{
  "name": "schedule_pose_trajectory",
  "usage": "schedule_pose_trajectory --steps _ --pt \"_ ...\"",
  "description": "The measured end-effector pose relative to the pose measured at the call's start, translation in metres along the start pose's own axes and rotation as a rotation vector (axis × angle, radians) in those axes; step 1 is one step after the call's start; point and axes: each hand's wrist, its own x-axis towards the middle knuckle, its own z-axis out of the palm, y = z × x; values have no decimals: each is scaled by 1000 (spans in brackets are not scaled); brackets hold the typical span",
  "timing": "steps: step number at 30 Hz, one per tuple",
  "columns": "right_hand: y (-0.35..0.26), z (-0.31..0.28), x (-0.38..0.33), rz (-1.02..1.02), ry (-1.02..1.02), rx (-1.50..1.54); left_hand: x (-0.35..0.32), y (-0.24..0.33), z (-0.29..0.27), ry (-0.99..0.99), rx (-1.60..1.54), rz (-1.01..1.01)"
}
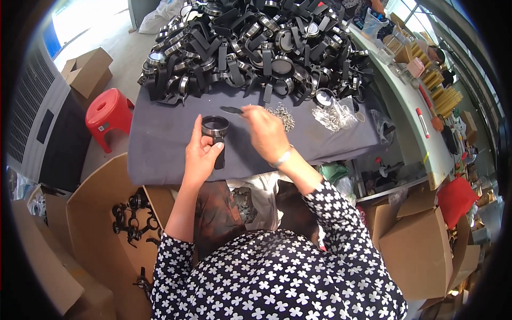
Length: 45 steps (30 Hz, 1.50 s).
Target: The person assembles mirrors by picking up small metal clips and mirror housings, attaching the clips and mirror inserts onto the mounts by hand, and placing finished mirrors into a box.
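In the head view, your left hand (199, 161) grips the ring part (215, 130), index finger extended along its left side, handle toward you. Your right hand (266, 134), to the ring part's right, pinches a dark flat piece (230, 110) just beyond the ring, long axis crosswise. Count one each, two metal-bit heaps (287, 118) rightward, one uncountable pile (266, 53) beyond.

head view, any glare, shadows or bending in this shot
Head view: strong daylight washes out the floor at upper left; head view: a dark shadow falls on the grey cloth beside the right hand; head view: the long white side table bows with the fisheye; head view: the corners go black.
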Motion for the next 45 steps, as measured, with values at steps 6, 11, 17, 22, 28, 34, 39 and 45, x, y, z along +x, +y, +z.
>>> schedule_pose_trajectory --steps 6,11,17,22,28,34,39,45 --pt "-3 48 8 25 -249 -52 0 0 0 27 -66 -28" --pt "-5 46 3 -93 -188 14 2 -8 -4 -2 19 4" --pt "-11 43 2 -174 -198 60 2 -12 -4 13 -4 16" --pt "-11 42 2 -197 -192 44 3 -14 -3 15 -39 13" --pt "-6 46 -1 -246 -125 57 1 -7 -4 -27 -44 -29" --pt "-14 47 0 -288 -152 -65 1 -17 -3 4 -59 32" --pt "-15 51 -2 -240 -85 -65 2 -19 -4 -1 -69 43" --pt "-1 50 -5 -169 -173 124 -1 -11 -4 -15 -80 2"
